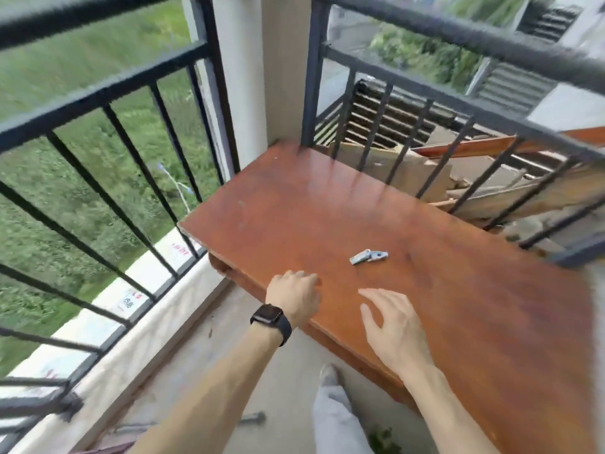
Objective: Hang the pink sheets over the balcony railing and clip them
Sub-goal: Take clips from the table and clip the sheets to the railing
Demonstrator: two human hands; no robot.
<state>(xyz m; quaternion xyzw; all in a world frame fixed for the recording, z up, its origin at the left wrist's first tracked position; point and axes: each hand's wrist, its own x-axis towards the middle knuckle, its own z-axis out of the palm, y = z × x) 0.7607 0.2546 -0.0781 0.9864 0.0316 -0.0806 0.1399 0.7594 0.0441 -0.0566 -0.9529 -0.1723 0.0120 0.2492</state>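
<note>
We see a glossy, smooth reddish wooden tabletop point(393, 217), matt dark metal railing point(108, 93), a small pale plastic-looking clip point(368, 257), and a matt black watch strap point(284, 326).

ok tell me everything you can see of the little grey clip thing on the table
The clip is small and pale grey-blue, plastic or metal by its look. It appears to be two short pieces lying end to end or slightly overlapped, flat on the reddish wooden table. Nothing touches it but the table; both hands sit nearer the person, apart from it. Motion blur hides finer detail.

Motion blur smears the railing point(108, 93); the small grey clip point(368, 257) lacks readable detail
</note>
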